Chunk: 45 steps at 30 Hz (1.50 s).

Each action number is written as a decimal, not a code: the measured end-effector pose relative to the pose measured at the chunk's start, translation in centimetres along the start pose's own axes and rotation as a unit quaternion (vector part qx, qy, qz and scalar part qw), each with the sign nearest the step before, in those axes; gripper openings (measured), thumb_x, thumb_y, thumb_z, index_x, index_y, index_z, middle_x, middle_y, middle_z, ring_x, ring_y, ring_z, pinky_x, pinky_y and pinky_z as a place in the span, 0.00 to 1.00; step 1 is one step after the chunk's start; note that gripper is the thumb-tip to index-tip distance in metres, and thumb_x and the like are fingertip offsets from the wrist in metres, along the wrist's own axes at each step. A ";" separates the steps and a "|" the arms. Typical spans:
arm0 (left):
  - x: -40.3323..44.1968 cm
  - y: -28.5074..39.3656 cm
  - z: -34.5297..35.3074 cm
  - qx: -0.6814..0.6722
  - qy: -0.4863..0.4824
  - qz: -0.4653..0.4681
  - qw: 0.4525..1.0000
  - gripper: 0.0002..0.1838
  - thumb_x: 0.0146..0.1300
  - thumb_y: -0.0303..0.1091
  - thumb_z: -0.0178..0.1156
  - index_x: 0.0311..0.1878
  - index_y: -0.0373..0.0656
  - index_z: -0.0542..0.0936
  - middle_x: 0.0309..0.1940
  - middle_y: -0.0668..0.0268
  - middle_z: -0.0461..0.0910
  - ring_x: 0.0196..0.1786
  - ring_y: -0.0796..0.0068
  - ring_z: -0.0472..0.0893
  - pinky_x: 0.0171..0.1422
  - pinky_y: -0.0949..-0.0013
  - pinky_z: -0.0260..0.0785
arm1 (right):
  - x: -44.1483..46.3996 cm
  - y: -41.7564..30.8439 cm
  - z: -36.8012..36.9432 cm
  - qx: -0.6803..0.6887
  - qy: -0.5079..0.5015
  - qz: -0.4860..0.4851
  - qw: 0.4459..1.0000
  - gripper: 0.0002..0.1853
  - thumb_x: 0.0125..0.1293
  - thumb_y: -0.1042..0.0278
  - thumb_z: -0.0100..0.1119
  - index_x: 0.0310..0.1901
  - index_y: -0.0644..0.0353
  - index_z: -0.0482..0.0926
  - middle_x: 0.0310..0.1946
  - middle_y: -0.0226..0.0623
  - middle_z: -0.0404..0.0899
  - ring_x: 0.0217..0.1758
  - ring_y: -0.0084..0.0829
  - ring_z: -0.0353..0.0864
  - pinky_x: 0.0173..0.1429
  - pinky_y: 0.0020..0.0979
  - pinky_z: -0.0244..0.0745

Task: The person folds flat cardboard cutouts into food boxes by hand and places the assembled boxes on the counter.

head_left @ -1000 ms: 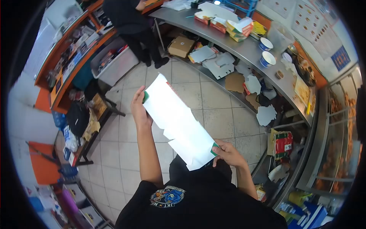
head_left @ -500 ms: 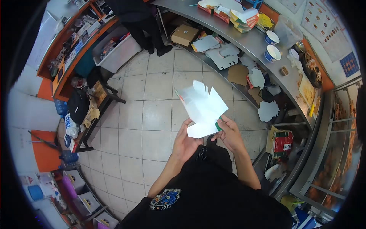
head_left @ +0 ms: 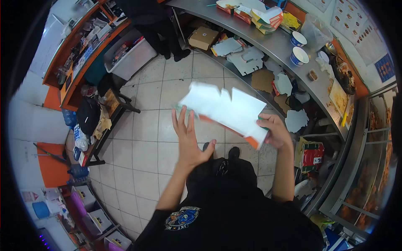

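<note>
A white cardboard food box blank (head_left: 222, 104) is held up in front of me, partly unfolded, with notches along its far edge and an orange printed strip along the near side. My right hand (head_left: 275, 130) pinches its right end between thumb and fingers. Close to the left end, my left hand (head_left: 188, 140) has its fingers spread and its thumb stretched out. Its fingertips are near or against the blank's lower left edge; contact is hard to make out because of blur.
A steel counter (head_left: 272, 46) curves along the right, bearing food boxes (head_left: 268, 21) and paper bowls (head_left: 299, 56). Flat cardboard pieces (head_left: 245, 60) lie on its lower shelf. At the back stands another person (head_left: 155, 29). A bench (head_left: 111, 104) with bags is on the left.
The box blank has been spread wider and turned, its right end moving right with my right hand. My left hand has moved up and left, and its fingers have opened out.
</note>
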<state>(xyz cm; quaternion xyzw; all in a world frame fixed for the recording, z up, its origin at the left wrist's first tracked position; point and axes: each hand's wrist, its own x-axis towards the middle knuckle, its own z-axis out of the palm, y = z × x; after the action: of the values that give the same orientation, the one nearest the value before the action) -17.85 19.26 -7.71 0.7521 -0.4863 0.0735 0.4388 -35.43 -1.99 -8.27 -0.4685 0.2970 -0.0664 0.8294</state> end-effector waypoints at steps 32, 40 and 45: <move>1.6 -7.0 1.3 -0.885 -0.181 -0.400 0.155 0.22 0.75 0.44 0.43 0.61 0.36 0.69 0.57 0.54 0.76 0.58 0.62 0.78 0.59 0.55 0.74 | -1.6 5.6 9.8 -0.527 0.161 -0.450 0.703 0.31 0.45 0.55 0.76 0.51 0.58 0.78 0.49 0.38 0.80 0.51 0.39 0.80 0.54 0.39 0.71; 3.5 -0.1 -0.7 -0.192 -0.338 0.094 0.917 0.39 0.51 0.55 0.70 0.60 0.39 0.71 0.53 0.55 0.73 0.57 0.53 0.74 0.61 0.53 0.68 | 2.2 -0.5 7.9 -0.031 0.357 -0.340 0.869 0.11 0.63 0.68 0.65 0.40 0.67 0.77 0.30 0.28 0.79 0.30 0.14 0.75 0.34 0.20 0.69; 1.1 0.4 0.3 -0.064 -0.402 0.055 0.912 0.44 0.42 0.52 0.75 0.62 0.43 0.71 0.57 0.56 0.69 0.61 0.53 0.69 0.64 0.54 0.62 | 4.7 -2.3 3.8 -0.062 0.387 -0.301 0.870 0.12 0.61 0.65 0.65 0.38 0.67 0.78 0.27 0.28 0.79 0.28 0.13 0.72 0.33 0.18 0.65</move>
<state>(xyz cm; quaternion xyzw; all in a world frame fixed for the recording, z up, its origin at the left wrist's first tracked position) -17.73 18.28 -7.08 0.6603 -0.6662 -0.2422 0.2480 -29.12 -2.24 -6.95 -0.5222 0.4425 -0.4701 0.5573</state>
